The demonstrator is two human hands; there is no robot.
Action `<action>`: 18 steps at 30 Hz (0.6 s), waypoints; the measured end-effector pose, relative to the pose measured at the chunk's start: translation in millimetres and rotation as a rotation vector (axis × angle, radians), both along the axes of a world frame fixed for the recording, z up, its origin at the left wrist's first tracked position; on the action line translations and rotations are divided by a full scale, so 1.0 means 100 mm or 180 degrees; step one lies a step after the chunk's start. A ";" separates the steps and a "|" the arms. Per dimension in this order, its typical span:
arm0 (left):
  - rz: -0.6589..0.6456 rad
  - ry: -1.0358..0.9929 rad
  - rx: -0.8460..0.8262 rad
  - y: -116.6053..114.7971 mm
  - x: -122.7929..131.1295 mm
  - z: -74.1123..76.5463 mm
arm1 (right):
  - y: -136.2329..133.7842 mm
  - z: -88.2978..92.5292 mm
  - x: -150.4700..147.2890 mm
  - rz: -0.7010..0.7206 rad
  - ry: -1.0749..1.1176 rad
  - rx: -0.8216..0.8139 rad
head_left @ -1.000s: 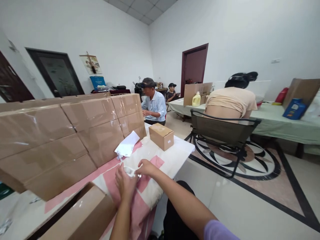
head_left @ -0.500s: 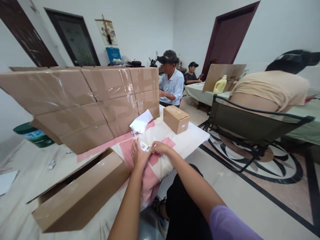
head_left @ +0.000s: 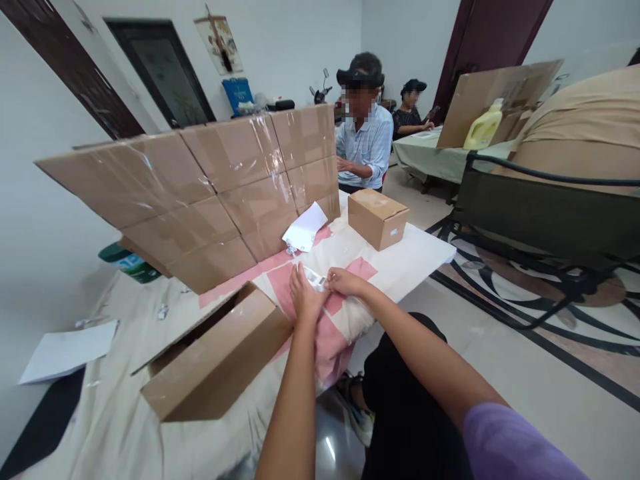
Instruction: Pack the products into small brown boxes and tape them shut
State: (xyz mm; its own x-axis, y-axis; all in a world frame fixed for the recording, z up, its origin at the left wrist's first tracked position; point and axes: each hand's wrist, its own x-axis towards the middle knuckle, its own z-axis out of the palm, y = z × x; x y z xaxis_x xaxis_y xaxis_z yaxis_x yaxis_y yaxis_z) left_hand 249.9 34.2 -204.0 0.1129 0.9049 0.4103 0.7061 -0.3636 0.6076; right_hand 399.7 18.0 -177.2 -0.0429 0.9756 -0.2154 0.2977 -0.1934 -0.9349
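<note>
Small white item (head_left: 313, 277), held in the left hand (head_left: 307, 296) over the pink-and-cream cloth (head_left: 331, 348); right hand (head_left: 345, 282), fingertips at the item's end, whether gripping it cannot be told; apparent step, fine two-handed handling, calling next for a steady left hold; beyond, white paper (head_left: 305, 228); flanking, open carton (head_left: 220, 363) and closed carton (head_left: 371, 221).

Plain white walls (head_left: 300, 33) meet in a corner, the left one bearing 1 dark-framed, glass-panelled door (head_left: 160, 73) and 1 illustrated hanging scroll (head_left: 219, 43). A black-framed, dark green chair (head_left: 540, 213) stands on a black-and-white patterned floor inlay (head_left: 617, 290) near a table draped in light green (head_left: 425, 160).
</note>
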 end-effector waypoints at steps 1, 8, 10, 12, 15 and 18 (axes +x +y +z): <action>0.0002 0.0007 0.0025 0.00 0.00 0.00 | -0.01 0.00 -0.01 0.0011 -0.0027 0.0050; 0.0039 0.0057 0.0202 0.01 0.02 -0.01 | -0.07 0.09 -0.06 0.0006 -0.0379 0.0346; 0.0035 0.0121 0.0199 0.03 0.02 0.00 | -0.07 0.09 -0.06 -0.0065 -0.0467 0.0431; -0.0016 0.0240 0.0168 0.05 0.00 0.02 | -0.08 0.08 -0.07 -0.0125 -0.0534 0.0486; -0.0208 0.0501 0.0065 0.01 -0.10 0.09 | -0.13 0.08 -0.07 -0.0124 -0.0650 0.0473; -0.0309 0.0699 -0.0048 -0.19 -0.27 0.15 | -0.20 0.12 -0.05 -0.0100 -0.0875 0.0502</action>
State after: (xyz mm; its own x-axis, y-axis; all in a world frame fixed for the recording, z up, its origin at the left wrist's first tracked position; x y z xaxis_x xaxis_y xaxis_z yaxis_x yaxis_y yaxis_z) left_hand 222.7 15.7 -188.9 0.2846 0.8913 0.3529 0.7841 -0.4282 0.4493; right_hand 394.4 -2.4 -165.5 0.0266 0.9978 -0.0607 0.5396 -0.0654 -0.8394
